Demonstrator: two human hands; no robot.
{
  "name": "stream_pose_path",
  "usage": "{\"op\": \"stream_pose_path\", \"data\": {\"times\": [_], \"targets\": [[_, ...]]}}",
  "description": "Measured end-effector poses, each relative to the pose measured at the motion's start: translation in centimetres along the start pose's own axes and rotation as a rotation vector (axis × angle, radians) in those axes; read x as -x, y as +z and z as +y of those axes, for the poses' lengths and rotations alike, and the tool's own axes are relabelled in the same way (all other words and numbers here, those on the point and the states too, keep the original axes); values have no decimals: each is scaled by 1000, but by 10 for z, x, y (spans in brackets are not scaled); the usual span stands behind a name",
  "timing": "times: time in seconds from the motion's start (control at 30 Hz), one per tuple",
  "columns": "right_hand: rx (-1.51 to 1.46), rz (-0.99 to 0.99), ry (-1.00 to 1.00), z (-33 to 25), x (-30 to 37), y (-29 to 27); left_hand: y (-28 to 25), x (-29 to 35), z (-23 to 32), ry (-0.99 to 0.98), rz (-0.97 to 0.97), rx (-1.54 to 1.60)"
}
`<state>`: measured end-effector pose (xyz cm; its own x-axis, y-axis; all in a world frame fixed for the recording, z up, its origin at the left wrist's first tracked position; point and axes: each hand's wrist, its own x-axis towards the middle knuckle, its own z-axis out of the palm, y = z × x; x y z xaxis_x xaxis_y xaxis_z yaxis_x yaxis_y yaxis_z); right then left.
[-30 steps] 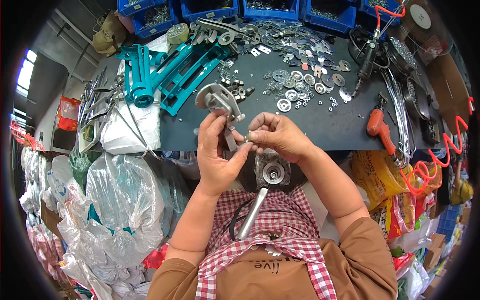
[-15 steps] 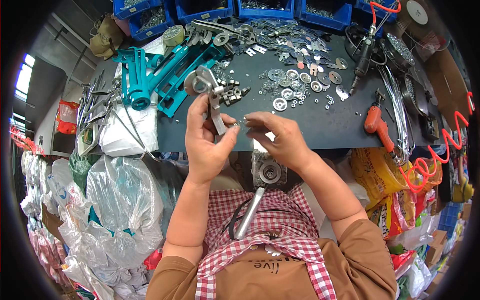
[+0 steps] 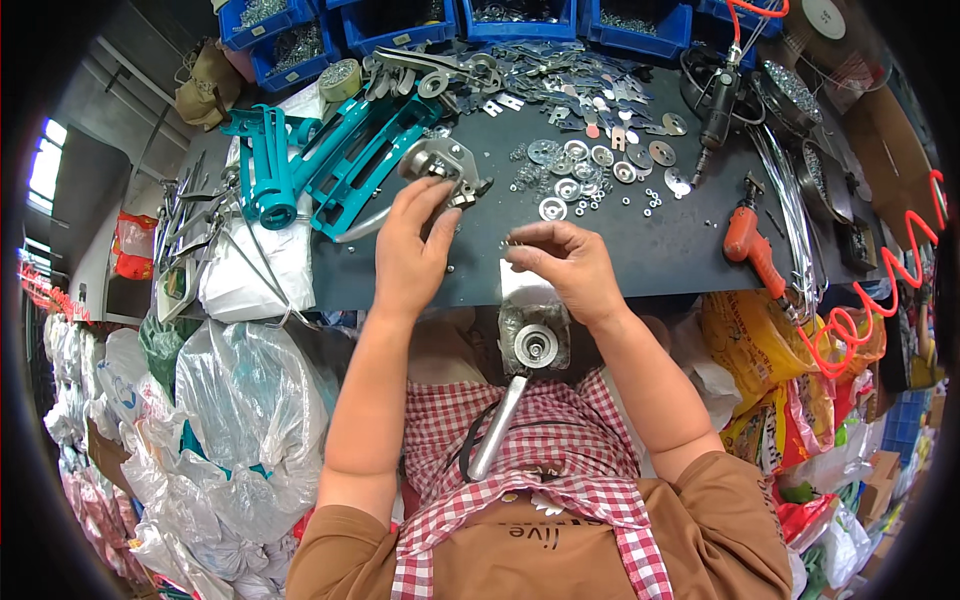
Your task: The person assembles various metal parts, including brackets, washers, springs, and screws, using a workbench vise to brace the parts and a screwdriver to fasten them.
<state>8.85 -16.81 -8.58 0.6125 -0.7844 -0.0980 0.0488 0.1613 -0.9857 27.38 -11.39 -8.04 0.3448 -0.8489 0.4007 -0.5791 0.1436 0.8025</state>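
Left hand lies palm-down on the dark bench, its fingers wrapped over the lower end of a grey metal fitting with a curved handle, which rests on the bench just right of the teal metal frames. The forearm reaches up from the lower edge, elbow bent, wrist fairly straight. The fitting looks only partly put together: it is steadied rather than set aside, and I cannot see any fastener seated in it yet.

Right of the fitting and a little nearer the body, the right hand hovers just over the bench edge, knuckles up, thumb and fingertips pinched narrowly on something very small, probably a nut or screw; it is too tiny to name for sure. The two hands are near each other but apart, so the small piece has not yet reached the fitting. Judging from this, the work is at an early-to-middle stage: part picked, joining still to do.

Beyond the fitting to the right, loose washers lie scattered, a plentiful stock still unused. Farther right lies an orange power tool, untouched.
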Motion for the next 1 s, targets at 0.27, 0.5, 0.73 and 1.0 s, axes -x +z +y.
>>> {"op": "stream_pose_path", "data": {"times": [0.27,0.5,0.73,1.0], "targets": [[-222,59,-469,-10,0,38,6,40,55,-266,106,595],[-246,54,-386,-5,10,46,3,44,49,252,264,-42],[-66,-270,-162,-28,-46,5,-30,74,30,-162,142,316],[1497,255,-311,9,-230,-21,-48,81,41,-253,126,669]]}}
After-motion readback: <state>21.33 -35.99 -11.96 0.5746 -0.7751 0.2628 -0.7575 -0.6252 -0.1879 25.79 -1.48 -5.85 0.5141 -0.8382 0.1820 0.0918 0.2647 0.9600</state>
